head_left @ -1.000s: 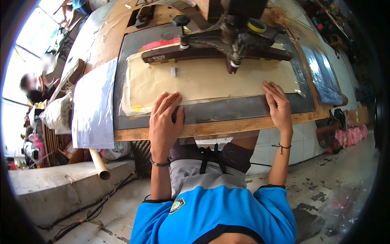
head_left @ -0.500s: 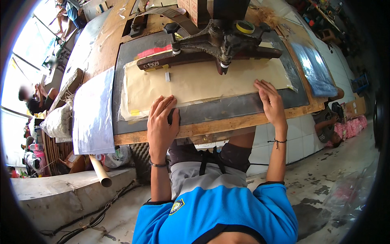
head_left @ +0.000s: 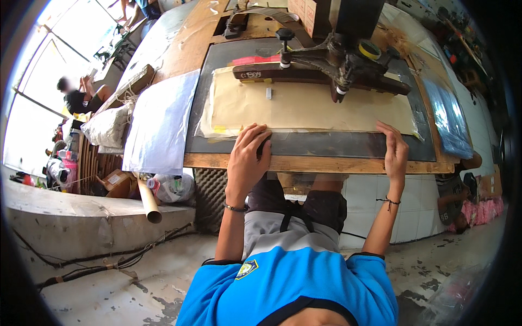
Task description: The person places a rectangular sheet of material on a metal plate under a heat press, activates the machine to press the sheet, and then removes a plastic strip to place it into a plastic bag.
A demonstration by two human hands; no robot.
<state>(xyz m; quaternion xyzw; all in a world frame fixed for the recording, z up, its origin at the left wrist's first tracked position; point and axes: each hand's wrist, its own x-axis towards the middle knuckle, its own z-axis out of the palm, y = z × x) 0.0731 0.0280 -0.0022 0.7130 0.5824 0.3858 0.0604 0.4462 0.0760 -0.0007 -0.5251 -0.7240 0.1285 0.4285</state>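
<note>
My left hand (head_left: 248, 157) is at the front edge of the dark slab (head_left: 326, 146). Its fingers are stretched, with the tips by the near edge of a tan sheet (head_left: 315, 108) and the thumb apart. My right hand (head_left: 396, 152) is over the slab's front right, fingers mostly straight and fingertips close to the sheet's near right edge. Between the hands, a faint see-through sheen crosses the table edge, perhaps clear film; I cannot make out whether either hand touches it. Above the sheet sits a dark metal clamp (head_left: 331, 60) with knobs and a long bar.
A stack of clear plastic sheets (head_left: 160, 125) lies at the table's left, and a bluish plastic stack (head_left: 448, 119) at the right. A roll of yellow tape (head_left: 370, 50) rests on the clamp. A cardboard tube (head_left: 149, 201) juts out below left. Other people sit at far left and right.
My view has shifted, so the table appears farther right and higher. The right hand's fingers are more upright and just off the sheet's edge. The left hand stays near the slab's front.
</note>
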